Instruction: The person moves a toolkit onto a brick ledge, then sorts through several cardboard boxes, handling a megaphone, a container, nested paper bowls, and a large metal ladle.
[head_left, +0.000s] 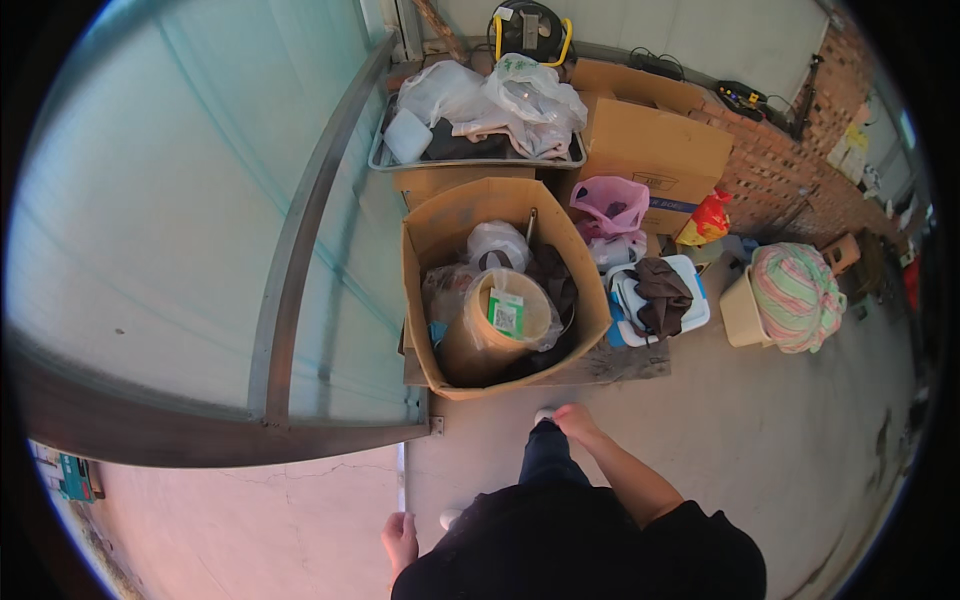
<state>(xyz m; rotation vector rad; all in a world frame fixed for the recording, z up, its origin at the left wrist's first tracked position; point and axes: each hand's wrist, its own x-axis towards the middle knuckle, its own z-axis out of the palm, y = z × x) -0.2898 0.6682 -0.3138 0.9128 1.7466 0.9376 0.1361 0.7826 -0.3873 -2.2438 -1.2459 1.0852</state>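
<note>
My left hand (400, 536) hangs low by my left side, its fingers loosely curled with no object showing in them. Just beyond its fingertips in the view, a pale strip (402, 472) runs along the floor. My right hand (576, 421) hangs forward over my leg, also curled, and nothing shows in it. Nearest to it stands an open cardboard box (510, 388). Inside are a tan cylindrical bin (472, 346) wrapped in clear plastic, a green-and-white printed label (506, 313), a clear plastic bag (498, 246) and dark items.
A glazed metal-framed door (277, 322) spans the left. Behind the box, a metal tray (480, 163) bears plastic bags. To the right stand a large carton (652, 150), a pink bag (611, 202), a white-and-blue container (697, 300) and a beige bin (739, 311) with a striped cloth bundle (799, 296).
</note>
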